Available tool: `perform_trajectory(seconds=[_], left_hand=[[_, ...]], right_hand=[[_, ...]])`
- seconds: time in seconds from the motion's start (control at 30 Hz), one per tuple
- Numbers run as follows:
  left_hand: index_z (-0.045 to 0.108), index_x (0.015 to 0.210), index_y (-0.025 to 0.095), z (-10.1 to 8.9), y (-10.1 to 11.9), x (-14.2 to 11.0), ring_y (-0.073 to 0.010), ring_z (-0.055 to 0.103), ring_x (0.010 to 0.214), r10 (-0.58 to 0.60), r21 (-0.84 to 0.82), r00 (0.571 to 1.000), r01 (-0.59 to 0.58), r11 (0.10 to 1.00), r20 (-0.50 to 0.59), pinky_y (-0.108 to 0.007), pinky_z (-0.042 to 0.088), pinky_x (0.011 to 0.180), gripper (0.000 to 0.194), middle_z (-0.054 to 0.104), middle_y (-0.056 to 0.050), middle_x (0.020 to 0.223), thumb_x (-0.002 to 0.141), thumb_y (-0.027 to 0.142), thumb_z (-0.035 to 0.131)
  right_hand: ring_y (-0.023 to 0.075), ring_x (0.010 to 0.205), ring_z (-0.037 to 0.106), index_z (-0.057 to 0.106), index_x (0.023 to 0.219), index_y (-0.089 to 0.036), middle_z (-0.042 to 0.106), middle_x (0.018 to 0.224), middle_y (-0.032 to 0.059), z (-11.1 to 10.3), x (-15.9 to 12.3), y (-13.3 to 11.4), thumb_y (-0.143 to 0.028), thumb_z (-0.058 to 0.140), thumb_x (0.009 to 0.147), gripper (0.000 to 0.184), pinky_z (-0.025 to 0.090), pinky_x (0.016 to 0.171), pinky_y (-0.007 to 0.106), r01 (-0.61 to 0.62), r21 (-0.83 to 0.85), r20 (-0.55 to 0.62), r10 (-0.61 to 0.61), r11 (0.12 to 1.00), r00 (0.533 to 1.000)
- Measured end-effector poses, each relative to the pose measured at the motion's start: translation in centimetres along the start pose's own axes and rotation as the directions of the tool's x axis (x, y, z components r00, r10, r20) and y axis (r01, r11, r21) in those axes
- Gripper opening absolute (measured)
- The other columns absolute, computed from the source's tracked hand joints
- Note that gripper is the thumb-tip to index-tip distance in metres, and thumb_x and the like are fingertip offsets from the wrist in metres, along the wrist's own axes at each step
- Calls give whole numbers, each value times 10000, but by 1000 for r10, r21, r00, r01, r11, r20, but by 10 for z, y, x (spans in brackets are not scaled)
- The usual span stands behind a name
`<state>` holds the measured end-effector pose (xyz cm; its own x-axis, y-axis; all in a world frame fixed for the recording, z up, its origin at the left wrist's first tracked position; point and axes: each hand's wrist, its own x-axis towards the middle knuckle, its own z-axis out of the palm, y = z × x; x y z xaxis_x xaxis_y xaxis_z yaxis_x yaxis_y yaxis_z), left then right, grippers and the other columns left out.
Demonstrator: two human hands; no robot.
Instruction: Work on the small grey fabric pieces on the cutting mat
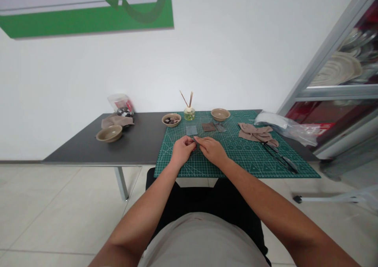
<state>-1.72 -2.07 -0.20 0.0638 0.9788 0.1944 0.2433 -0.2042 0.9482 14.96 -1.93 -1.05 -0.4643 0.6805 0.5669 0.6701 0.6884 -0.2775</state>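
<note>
My left hand (pixel 182 148) and my right hand (pixel 211 148) meet over the front part of a green cutting mat (pixel 236 162). Their fingers are closed in pinches around something small and dark, mostly hidden by the fingertips. Just beyond them lies a pale blue-grey square (pixel 191 130). To its right are a brown square (pixel 208 127) and a greyish, see-through piece (pixel 220 127). Behind these, a tan bowl (pixel 167 124) holds dark and pinkish pieces, and another tan bowl (pixel 220 118) stands at the back.
A reed diffuser (pixel 189 114) stands at the mat's back edge. On the right are a crumpled brown cloth (pixel 255 133), eyeglasses (pixel 277 156) and a clear plastic bag (pixel 288 127). The dark table (pixel 141 145) carries a third bowl (pixel 109 137), a cloth and a bag at left.
</note>
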Motion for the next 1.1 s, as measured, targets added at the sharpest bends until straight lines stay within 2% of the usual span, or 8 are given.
perform_trajectory(seconds=[0.17, 0.37, 0.5, 0.67, 0.83, 0.97, 1.1], left_hand=[[607, 736, 171, 0, 6, -4, -131, 575, 567, -9, -15, 1000, 9, 1000, -22, -254, 429, 581, 135, 631, 7, 599, 749, 301, 639], [599, 671, 172, 0, 5, -4, -110, 513, 563, 61, 143, 996, -52, 988, -60, -244, 389, 584, 135, 589, 28, 597, 744, 280, 630], [609, 692, 170, 1, 5, -5, -106, 494, 558, 49, 92, 997, -43, 995, -63, -241, 375, 572, 153, 578, 30, 600, 750, 309, 636], [569, 629, 173, 1, 7, -6, -99, 461, 549, 73, 139, 995, -63, 988, -72, -237, 361, 562, 159, 539, 39, 582, 733, 272, 638], [577, 646, 175, 0, 7, -5, -102, 461, 549, 62, 157, 997, -53, 986, -53, -239, 360, 563, 152, 539, 41, 583, 740, 283, 631], [577, 617, 174, -1, 7, -5, -105, 471, 564, 70, 179, 995, -55, 982, -77, -242, 364, 574, 143, 538, 35, 587, 732, 248, 619], [626, 687, 174, -1, 7, -6, -112, 492, 566, 36, 76, 996, -30, 997, -84, -242, 373, 568, 127, 574, 27, 600, 747, 287, 621]], right_hand=[[218, 1067, 658, 561, 1345, -189, 683, 1217, 86, 0, -1, -2, -115, 473, 894, 465, 523, 951, 411, -57, -28, 20, 57, 998, 998], [209, 1170, 614, 523, 1380, -210, 571, 1371, 84, -1, 0, -6, -102, 434, 902, 498, 504, 997, 412, 20, -23, 52, -19, 1000, 998], [214, 1120, 644, 525, 1376, -190, 620, 1313, 92, -1, 0, -6, -106, 425, 910, 483, 521, 966, 405, -51, -49, 43, 53, 997, 998], [217, 1188, 606, 540, 1356, -150, 597, 1337, 114, 0, -1, -7, -96, 424, 913, 461, 499, 997, 401, 16, -61, 58, -13, 998, 998], [220, 1146, 634, 563, 1337, -172, 624, 1302, 107, -1, 0, -9, -93, 440, 905, 457, 515, 980, 408, -27, -68, 45, 30, 997, 999], [228, 1182, 612, 568, 1331, -147, 609, 1318, 124, 0, 3, -13, -100, 429, 912, 444, 509, 994, 414, -2, -65, 51, 5, 998, 999], [216, 1168, 621, 548, 1354, -189, 622, 1309, 94, 4, 4, -13, -96, 423, 910, 471, 512, 995, 415, -41, -40, 6, 41, 998, 999]])
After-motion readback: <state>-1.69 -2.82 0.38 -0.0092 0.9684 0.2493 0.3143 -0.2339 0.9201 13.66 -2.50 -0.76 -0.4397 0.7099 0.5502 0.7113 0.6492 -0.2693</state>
